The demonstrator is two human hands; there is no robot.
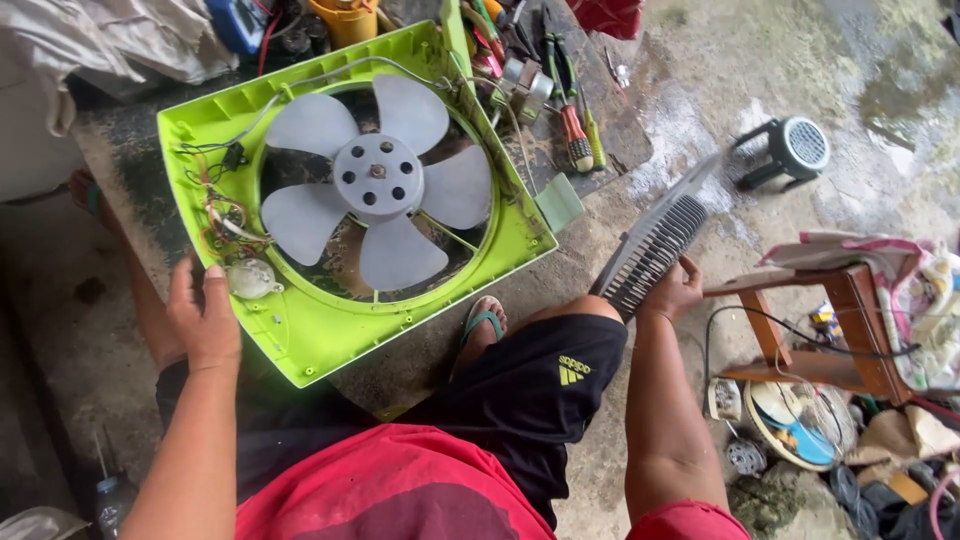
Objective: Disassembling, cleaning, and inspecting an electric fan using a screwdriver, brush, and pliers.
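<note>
The lime-green fan housing (330,330) lies flat on a low dark desk (120,160), its back side up, and takes up most of the view. Inside its round opening sits the pale grey five-bladed fan wheel (378,178), in place on its hub. The fan looks partly taken apart: a grille (655,243) is off the housing, and loose wires (215,215) and a small clear round part (250,278) lie bare at the housing's left side. The right hand (672,292) is closed around the lower edge of the grey slatted grille, holding it tilted over the concrete floor (780,60), well apart from the housing. The left hand (203,318) rests half open against the housing's left edge, thumb just beside the clear part, gripping nothing. Screwdrivers (575,130) lie on the desk beyond the housing.
</note>
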